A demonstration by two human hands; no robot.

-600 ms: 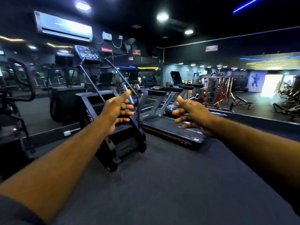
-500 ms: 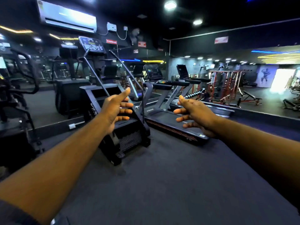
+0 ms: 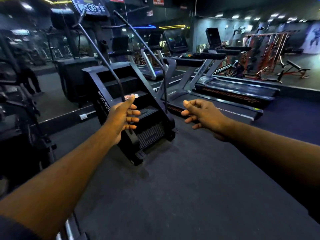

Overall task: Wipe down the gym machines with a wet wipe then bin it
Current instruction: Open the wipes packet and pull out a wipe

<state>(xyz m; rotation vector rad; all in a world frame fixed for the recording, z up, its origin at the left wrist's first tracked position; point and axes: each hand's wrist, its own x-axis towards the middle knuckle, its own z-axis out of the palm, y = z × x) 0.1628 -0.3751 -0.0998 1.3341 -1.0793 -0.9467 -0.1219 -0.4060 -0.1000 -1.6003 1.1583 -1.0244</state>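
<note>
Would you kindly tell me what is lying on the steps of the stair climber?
A small pale object lies on a middle step of the stair climber. The thumb of the left hand covers part of it, so I cannot tell what it is.

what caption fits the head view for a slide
Open left hand and right hand reach toward a black stair-climber machine beside a grey-framed treadmill.

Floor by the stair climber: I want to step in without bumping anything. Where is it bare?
The dark floor is bare in front of the stair climber and the near treadmill. A narrower strip runs between that climber and the black machine at left. Climber and treadmill nearly meet: crowded.
</note>
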